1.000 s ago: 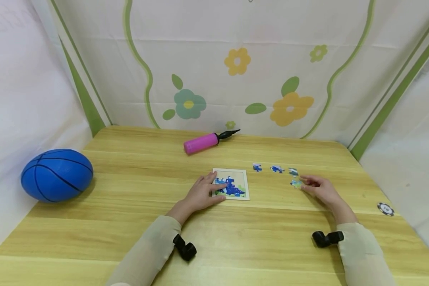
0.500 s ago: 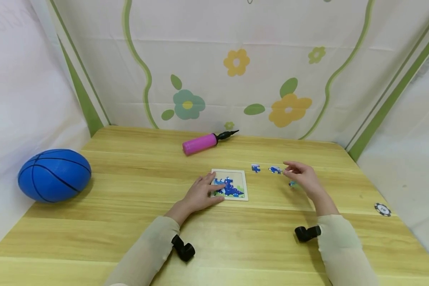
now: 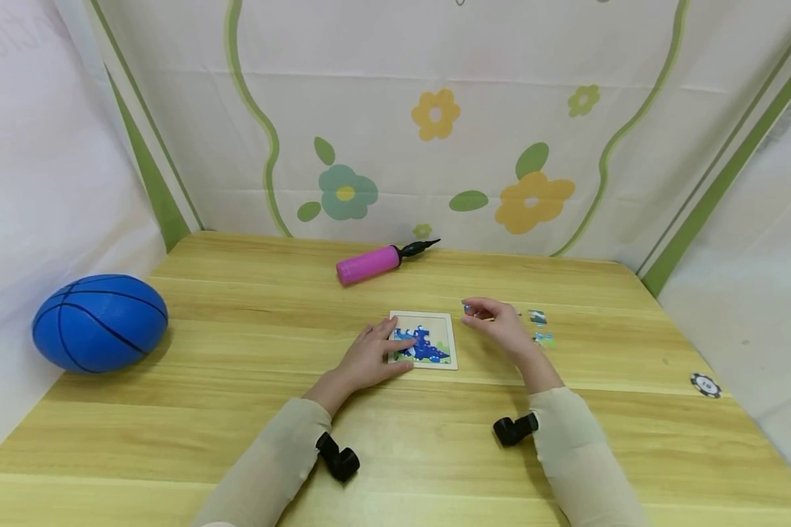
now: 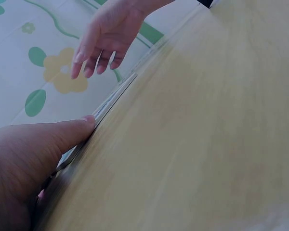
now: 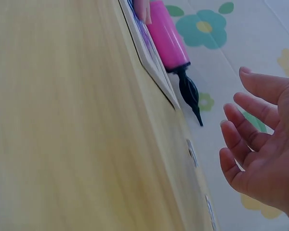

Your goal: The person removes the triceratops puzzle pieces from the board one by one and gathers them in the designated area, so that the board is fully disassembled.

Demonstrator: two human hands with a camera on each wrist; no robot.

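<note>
In the head view, the left forearm slants in from the lower left and the left hand [image 3: 365,356] lies over the left side of the puzzle board [image 3: 442,327] on the counter [image 3: 422,446], its fingers spread and its thumb along the near rim. The right hand [image 3: 504,333] is poised just right of the board, palm turned inward, thumb and fingers apart and loosely bent, with nothing held, as the right wrist view confirms. Its fingers mostly hide one blue puzzle piece [image 3: 466,309], and only a sliver of another shows past its knuckles; two more pieces [image 3: 544,339] lie to its right.

The left palm covers the board's left edge. From the left wrist, the board is nearly edge-on, its picture unreadable, and the frame cuts off the left hand. The right wrist view crops the right hand and the pink pump [image 5: 167,36].
</note>
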